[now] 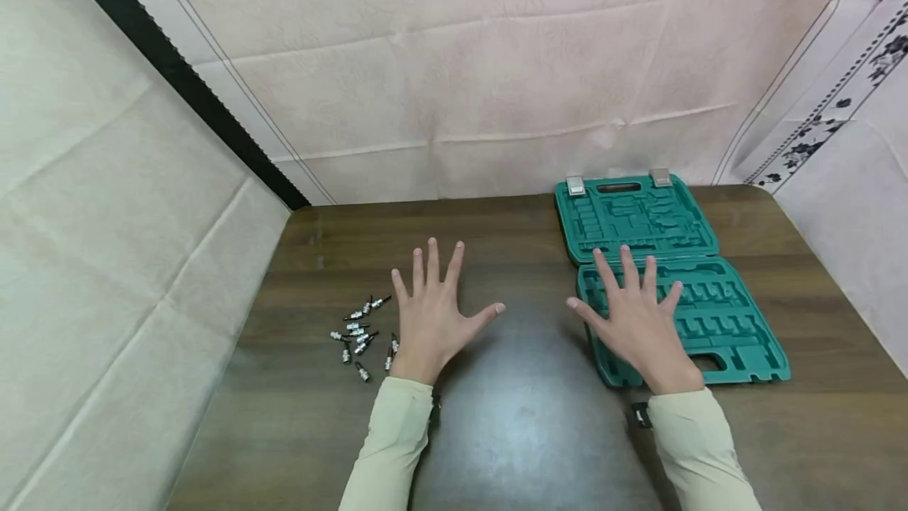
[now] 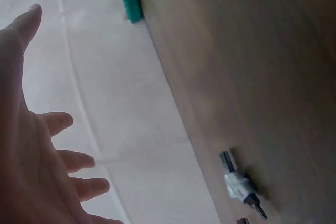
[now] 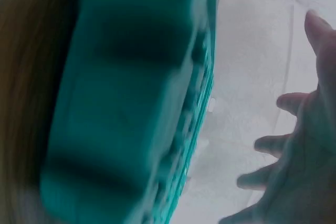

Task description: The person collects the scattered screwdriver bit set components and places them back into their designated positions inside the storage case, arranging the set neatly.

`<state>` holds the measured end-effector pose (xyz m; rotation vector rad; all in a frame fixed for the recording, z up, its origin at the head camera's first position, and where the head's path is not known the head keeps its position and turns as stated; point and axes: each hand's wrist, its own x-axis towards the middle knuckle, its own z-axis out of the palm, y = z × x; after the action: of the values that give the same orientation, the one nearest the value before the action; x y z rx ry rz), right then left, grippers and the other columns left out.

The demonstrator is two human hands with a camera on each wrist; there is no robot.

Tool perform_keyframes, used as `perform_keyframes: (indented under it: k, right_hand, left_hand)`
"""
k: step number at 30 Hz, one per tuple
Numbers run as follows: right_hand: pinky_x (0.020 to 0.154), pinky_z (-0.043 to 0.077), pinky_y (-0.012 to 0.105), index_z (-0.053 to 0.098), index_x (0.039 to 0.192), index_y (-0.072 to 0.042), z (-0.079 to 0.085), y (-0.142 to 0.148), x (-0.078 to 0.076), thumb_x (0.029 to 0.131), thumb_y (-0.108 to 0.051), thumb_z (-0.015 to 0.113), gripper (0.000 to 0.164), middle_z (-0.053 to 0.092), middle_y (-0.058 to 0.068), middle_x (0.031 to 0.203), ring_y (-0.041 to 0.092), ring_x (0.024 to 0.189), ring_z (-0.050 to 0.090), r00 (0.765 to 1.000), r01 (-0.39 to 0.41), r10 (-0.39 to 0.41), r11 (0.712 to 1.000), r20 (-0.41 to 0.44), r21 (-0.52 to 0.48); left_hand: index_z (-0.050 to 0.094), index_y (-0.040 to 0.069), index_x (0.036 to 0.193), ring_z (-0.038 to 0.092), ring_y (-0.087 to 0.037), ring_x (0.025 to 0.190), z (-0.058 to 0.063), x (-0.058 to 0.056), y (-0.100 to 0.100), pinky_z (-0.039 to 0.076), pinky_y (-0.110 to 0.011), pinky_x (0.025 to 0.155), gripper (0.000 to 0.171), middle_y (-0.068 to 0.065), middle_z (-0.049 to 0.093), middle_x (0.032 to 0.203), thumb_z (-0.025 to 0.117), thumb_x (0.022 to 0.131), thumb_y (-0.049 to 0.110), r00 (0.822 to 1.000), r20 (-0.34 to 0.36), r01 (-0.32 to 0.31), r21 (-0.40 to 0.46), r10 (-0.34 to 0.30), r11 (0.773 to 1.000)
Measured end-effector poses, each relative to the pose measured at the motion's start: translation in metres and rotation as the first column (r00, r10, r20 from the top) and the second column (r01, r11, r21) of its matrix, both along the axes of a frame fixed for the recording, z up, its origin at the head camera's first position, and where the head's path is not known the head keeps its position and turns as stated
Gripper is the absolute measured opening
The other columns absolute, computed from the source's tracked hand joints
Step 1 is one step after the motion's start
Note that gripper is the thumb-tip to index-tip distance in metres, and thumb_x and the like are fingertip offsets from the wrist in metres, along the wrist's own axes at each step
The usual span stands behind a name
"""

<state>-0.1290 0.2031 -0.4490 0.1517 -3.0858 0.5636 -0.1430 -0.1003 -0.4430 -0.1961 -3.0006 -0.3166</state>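
My left hand (image 1: pixel 434 326) hovers palm down over the table with its fingers spread, holding nothing. Just to its left lie several small bit sockets (image 1: pixel 360 341) with silver bodies and dark tips, a few partly hidden by the hand. One bit socket (image 2: pixel 240 187) shows larger in the left wrist view. My right hand (image 1: pixel 641 330), also spread and holding nothing, is above the left part of an opened green plastic tool case (image 1: pixel 741 330). Moulded recesses line both halves of the case. In the right wrist view the straight fingers stand apart from the case's side wall (image 3: pixel 115 114).
The case lid (image 1: pixel 634 215) lies folded back towards the far edge, with two metal latches on its rim. A brown wooden table (image 1: pixel 518 432) carries everything. White cloth (image 1: pixel 454 85) hangs behind it and at both sides.
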Motion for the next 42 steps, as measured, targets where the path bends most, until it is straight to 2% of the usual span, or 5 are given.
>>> perform_keyframes:
  k: [6, 9, 15, 26, 42]
  right_hand:
    - [0.104, 0.000, 0.092, 0.010, 0.171, -0.017, 0.001, 0.024, 0.010, 0.098, -0.076, 0.051, 0.102, 0.006, 0.034, 0.171, 0.070, 0.149, 0.001, 0.998, -0.003, 0.003, 1.000, 0.069, -0.005]
    - [0.104, 0.002, 0.092, 0.011, 0.170, -0.013, 0.001, 0.037, 0.014, 0.100, -0.072, 0.054, 0.101, 0.006, 0.039, 0.168, 0.074, 0.146, 0.002, 0.995, 0.008, -0.005, 0.999, 0.100, -0.031]
    - [0.102, 0.003, 0.093, 0.012, 0.170, -0.011, -0.001, 0.060, 0.019, 0.101, -0.068, 0.056, 0.100, 0.006, 0.041, 0.166, 0.075, 0.144, 0.001, 0.993, 0.002, 0.004, 0.999, 0.121, -0.045]
    - [0.101, 0.005, 0.093, 0.034, 0.160, 0.001, -0.010, 0.096, 0.024, 0.103, -0.061, 0.058, 0.087, 0.019, 0.046, 0.158, 0.068, 0.146, 0.009, 0.998, 0.046, -0.044, 0.998, 0.036, -0.042]
    - [0.098, 0.006, 0.095, 0.019, 0.166, -0.004, -0.029, 0.132, 0.026, 0.104, -0.063, 0.055, 0.093, 0.012, 0.048, 0.159, 0.072, 0.146, 0.004, 0.995, 0.089, -0.088, 0.995, 0.039, -0.050]
  left_hand:
    - [0.012, 0.030, 0.171, 0.021, -0.041, 0.160, 0.004, 0.013, 0.009, 0.021, -0.069, 0.123, 0.113, -0.016, 0.013, 0.176, 0.061, 0.086, 0.084, 0.999, 0.036, 0.003, 0.151, -0.008, 0.988]
    - [0.017, 0.027, 0.171, 0.032, -0.044, 0.155, 0.004, 0.017, 0.014, 0.033, -0.065, 0.120, 0.110, -0.015, 0.022, 0.174, 0.073, 0.087, 0.072, 0.998, 0.061, -0.004, 0.279, -0.013, 0.960]
    - [0.020, 0.026, 0.170, 0.042, -0.041, 0.150, 0.001, 0.023, 0.024, 0.045, -0.064, 0.111, 0.110, -0.012, 0.034, 0.170, 0.078, 0.087, 0.066, 0.996, 0.091, -0.038, 0.408, 0.001, 0.912]
    - [0.020, 0.027, 0.170, 0.043, -0.037, 0.149, -0.012, 0.037, 0.043, 0.045, -0.061, 0.113, 0.109, -0.013, 0.036, 0.169, 0.082, 0.086, 0.061, 0.983, 0.184, -0.106, 0.561, 0.002, 0.821]
    - [0.030, 0.025, 0.168, 0.038, -0.030, 0.153, -0.024, 0.055, 0.076, 0.039, -0.058, 0.118, 0.101, -0.007, 0.035, 0.170, 0.080, 0.088, 0.061, 0.964, 0.264, -0.146, 0.647, -0.041, 0.748]
